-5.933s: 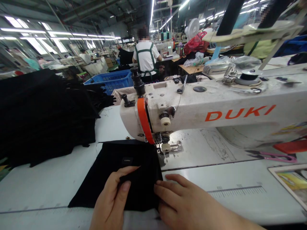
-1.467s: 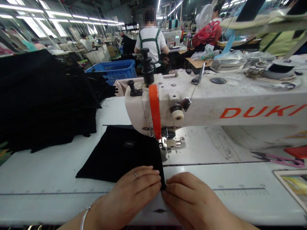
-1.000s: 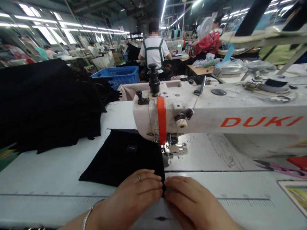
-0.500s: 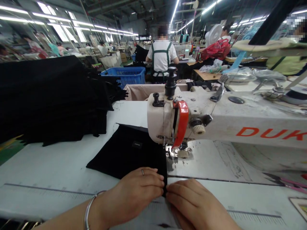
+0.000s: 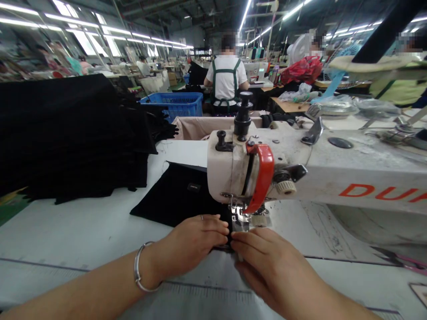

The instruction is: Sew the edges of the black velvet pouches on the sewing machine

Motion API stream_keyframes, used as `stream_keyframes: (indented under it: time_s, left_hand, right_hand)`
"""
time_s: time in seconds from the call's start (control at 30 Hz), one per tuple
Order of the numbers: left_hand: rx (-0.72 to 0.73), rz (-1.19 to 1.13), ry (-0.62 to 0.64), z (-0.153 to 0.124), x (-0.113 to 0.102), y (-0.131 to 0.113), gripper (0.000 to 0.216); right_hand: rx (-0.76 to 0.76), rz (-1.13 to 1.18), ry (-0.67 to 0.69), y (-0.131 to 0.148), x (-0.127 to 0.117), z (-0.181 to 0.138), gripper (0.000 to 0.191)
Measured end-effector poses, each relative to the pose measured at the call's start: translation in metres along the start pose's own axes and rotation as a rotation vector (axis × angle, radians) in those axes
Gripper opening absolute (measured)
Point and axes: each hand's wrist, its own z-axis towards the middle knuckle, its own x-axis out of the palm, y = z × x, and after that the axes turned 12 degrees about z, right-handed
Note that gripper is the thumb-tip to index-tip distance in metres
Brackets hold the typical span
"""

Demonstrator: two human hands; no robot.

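The white table (image 5: 96, 231) bears black cloth (image 5: 176, 200) at eleven o'clock (likely soft; grip edges). Left hand (image 5: 190, 242) presses it, right hand (image 5: 270, 255) beside, fingers bunched; grips hidden.

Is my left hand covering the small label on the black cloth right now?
No, the label lies uncovered on the black cloth, just beyond the left hand.

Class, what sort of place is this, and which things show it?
Probably a garment workshop or factory: a sewing machine has black fabric by its foot, a large pile of black cloth lies to the left, and another person, back turned, is beyond the machine.
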Motion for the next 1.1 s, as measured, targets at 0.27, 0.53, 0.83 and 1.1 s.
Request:
stream_keyframes:
  time_s: [0.27,0.53,0.83,1.1]
  left_hand:
    - [-0.036,0.044,-0.057,0.009,0.005,0.016,0.029]
    - [-0.112,0.049,-0.063,0.021,0.006,0.028,0.027]
    - [-0.206,0.063,-0.034,0.027,0.010,0.041,0.025]
    - [-0.203,0.057,-0.056,0.028,0.011,0.041,0.027]
  right_hand:
    - [0.040,-0.096,-0.031,-0.016,-0.001,0.008,0.029]
    - [0.117,-0.188,-0.042,-0.024,0.000,0.014,0.036]
    - [0.199,-0.277,-0.025,-0.024,0.004,0.019,0.037]
    - [0.162,-0.262,-0.059,-0.029,0.010,0.015,0.037]
